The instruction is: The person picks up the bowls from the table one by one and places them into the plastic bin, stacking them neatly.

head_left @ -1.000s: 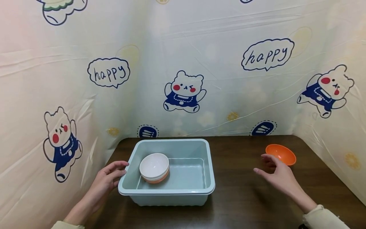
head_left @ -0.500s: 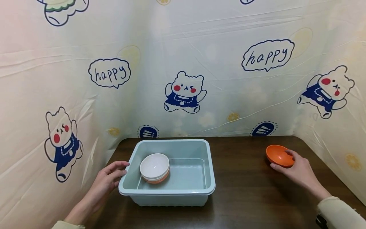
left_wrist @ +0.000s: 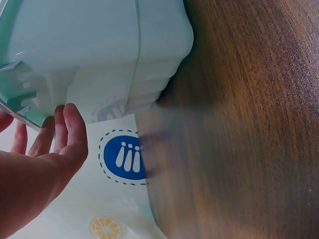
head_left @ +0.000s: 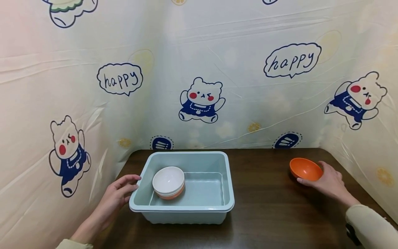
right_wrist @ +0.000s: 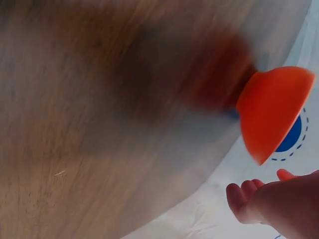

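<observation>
My left hand (head_left: 116, 195) rests its fingertips against the left side of a pale blue-green plastic tub (head_left: 186, 209). In the left wrist view, its loosely bent fingers (left_wrist: 75, 132) touch the outer wall near the rim. Inside the tub, at its left, is a stack of white bowls (head_left: 169, 180) with an orange one beneath. At the right, my right hand (head_left: 329, 181) is spread round the near right side of an orange bowl (head_left: 304, 168), thumb at the front rim, fingers beyond. The right wrist view shows a gap between the bowl (right_wrist: 276, 109) and the bent fingers (right_wrist: 238, 196).
Both the tub and the orange bowl stand on a dark brown wooden table (head_left: 258, 193). A pale curtain (head_left: 242, 103) printed with bears and "happy" bubbles hangs behind the table and along both sides.
My right hand has moved right, from in front of the orange bowl to round its right side. The bowl, the tub and my left hand look unmoved.
</observation>
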Demonstrator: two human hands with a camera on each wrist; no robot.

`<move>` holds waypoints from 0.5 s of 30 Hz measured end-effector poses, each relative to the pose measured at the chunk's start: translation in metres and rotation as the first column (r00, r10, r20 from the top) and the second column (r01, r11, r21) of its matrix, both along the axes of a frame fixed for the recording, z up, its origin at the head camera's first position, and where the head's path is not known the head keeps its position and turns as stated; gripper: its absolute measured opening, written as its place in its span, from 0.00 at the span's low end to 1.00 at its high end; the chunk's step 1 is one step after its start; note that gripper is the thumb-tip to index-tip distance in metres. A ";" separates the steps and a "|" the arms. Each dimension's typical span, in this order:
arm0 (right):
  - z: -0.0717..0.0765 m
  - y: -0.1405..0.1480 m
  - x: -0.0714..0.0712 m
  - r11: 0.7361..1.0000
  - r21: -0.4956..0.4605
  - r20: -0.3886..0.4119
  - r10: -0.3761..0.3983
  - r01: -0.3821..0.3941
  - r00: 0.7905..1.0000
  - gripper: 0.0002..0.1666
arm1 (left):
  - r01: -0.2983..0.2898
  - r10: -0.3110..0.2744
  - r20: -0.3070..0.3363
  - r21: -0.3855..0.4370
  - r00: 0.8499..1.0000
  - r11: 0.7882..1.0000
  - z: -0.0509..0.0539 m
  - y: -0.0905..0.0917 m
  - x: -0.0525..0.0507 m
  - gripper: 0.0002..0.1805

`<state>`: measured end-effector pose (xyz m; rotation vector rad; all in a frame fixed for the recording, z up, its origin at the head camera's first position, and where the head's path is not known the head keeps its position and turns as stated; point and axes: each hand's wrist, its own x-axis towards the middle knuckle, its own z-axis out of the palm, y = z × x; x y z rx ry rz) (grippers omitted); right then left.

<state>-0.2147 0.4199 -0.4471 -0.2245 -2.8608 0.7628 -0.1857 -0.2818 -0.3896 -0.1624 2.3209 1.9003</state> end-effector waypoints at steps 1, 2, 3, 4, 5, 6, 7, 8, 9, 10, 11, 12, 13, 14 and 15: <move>0.000 0.002 -0.001 1.000 -0.002 0.023 -0.003 0.003 1.000 0.73 | 0.001 -0.001 -0.001 0.001 1.000 1.000 0.000 0.000 0.000 0.21; 0.000 0.004 -0.003 1.000 -0.005 0.042 -0.005 0.005 0.999 0.74 | 0.002 -0.002 -0.002 0.004 1.000 1.000 0.000 0.000 0.000 0.21; 0.000 0.006 -0.004 1.000 -0.009 0.060 -0.005 0.005 0.998 0.75 | 0.003 -0.003 -0.003 0.007 1.000 1.000 0.000 -0.001 0.000 0.21; 0.000 0.007 -0.005 1.000 -0.016 0.074 -0.001 0.003 0.997 0.75 | 0.004 -0.004 -0.004 0.010 1.000 1.000 0.000 -0.001 0.000 0.21; 0.000 0.008 -0.006 1.000 -0.021 0.085 0.003 -0.001 0.996 0.75 | 0.005 -0.005 -0.005 0.013 1.000 1.000 0.000 -0.001 0.000 0.20; -0.001 0.009 -0.006 1.000 -0.027 0.092 0.009 -0.006 0.996 0.76 | 0.006 -0.006 -0.004 0.016 1.000 1.000 0.000 -0.001 0.000 0.20; -0.001 0.010 -0.007 0.999 -0.035 0.095 0.017 -0.013 0.995 0.75 | 0.007 -0.007 -0.003 0.019 1.000 1.000 0.000 -0.001 -0.001 0.20; -0.002 0.010 -0.008 0.999 -0.041 0.092 0.026 -0.023 0.995 0.75 | 0.008 -0.008 -0.001 0.023 1.000 1.000 0.001 -0.002 -0.001 0.19; -0.002 0.010 -0.008 0.998 -0.047 0.090 0.035 -0.031 0.995 0.75 | 0.008 -0.008 -0.001 0.025 1.000 1.000 0.001 -0.002 0.000 0.19; -0.002 0.011 -0.009 0.998 -0.052 0.086 0.045 -0.040 0.995 0.74 | 0.009 -0.009 -0.001 0.028 1.000 1.000 0.001 -0.002 -0.001 0.19; -0.003 0.011 -0.009 0.997 -0.055 0.082 0.052 -0.048 0.995 0.74 | 0.010 -0.009 -0.003 0.031 1.000 0.999 0.001 -0.002 0.000 0.18; -0.003 0.011 -0.010 0.997 -0.058 0.079 0.059 -0.055 0.995 0.74 | 0.010 -0.010 -0.004 0.034 1.000 0.999 0.002 -0.002 0.000 0.18; -0.003 0.012 -0.010 0.996 -0.060 0.077 0.066 -0.061 0.995 0.73 | 0.010 -0.010 -0.006 0.035 1.000 0.999 0.002 -0.001 0.000 0.18; -0.004 0.012 -0.011 0.996 -0.061 0.075 0.071 -0.066 0.995 0.73 | 0.009 -0.009 -0.007 0.036 1.000 0.999 0.002 -0.001 0.000 0.18; -0.004 0.012 -0.011 0.995 -0.066 0.077 0.073 -0.069 0.994 0.73 | 0.009 -0.009 -0.010 0.037 1.000 0.999 0.002 -0.001 0.000 0.18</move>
